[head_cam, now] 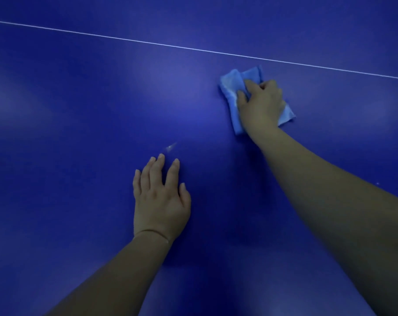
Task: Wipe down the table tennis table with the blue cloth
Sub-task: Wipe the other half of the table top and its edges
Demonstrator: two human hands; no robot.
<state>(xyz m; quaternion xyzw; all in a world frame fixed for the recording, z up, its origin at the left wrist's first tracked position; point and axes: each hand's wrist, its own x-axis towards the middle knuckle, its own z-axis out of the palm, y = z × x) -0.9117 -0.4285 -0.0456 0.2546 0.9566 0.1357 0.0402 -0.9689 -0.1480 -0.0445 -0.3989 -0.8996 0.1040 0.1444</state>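
Right hand: the right hand [260,103] lies on top of the blue cloth [233,87], palm down, arm stretched forward across the table tennis table [79,99]. Its fingers are bent over the cloth and bunch it, so the hand grips the cloth while bearing down on it.
Blue cloth: a light blue, folded and crumpled rag, flat on the dark blue tabletop under the right hand. Folds stick out beyond the fingertips on the far side and to the hand's left; one paler corner shows by the heel of the hand on the right.
Left hand: the left hand [160,199] rests flat on the tabletop, palm down, fingers straight and slightly spread, holding nothing. It sits nearer the person than the gripping hand and to its left, well apart from the cloth.
Wrist band: a thin bracelet [152,232] circles the left wrist.
White line: a narrow white line [193,49] crosses the tabletop just beyond the cloth, slanting down toward the right; cloth and line are near but not touching.
Smear: a small pale streak [171,147] marks the surface just ahead of the left fingertips, between the two hands.
Table surface: glossy, with soft pale reflections around the gripping hand.
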